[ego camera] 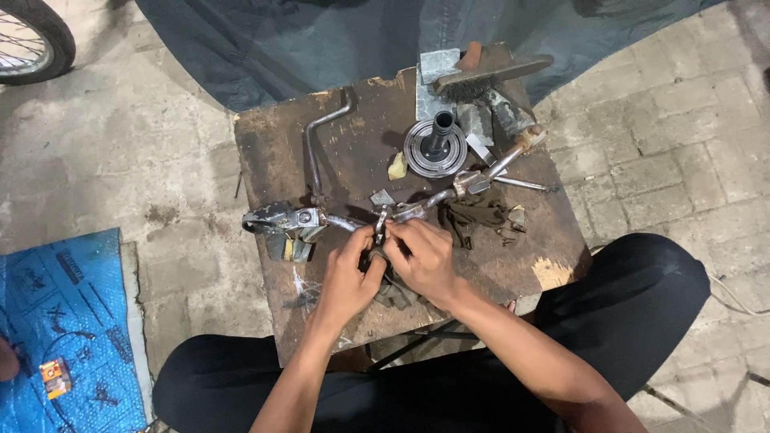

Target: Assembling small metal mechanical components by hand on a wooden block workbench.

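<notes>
A chromed handlebar point(337, 218) with brake levers lies across a worn wooden board point(273, 144). My left hand point(346, 277) and my right hand point(423, 258) meet at the bar's middle, fingers pinched around the metal clamp point(380, 225) there. What the fingertips hold is partly hidden. A bent metal crank rod point(314, 144) lies behind the bar. A round metal hub with a black tube point(435, 147) stands further back.
A wire brush point(489, 78) and metal scraps lie at the board's far right. A dark rag point(481, 216) sits right of my hands. A blue tarp point(56, 321) covers the paving at left, a wheel point(32, 36) at top left, dark cloth point(321, 40) behind.
</notes>
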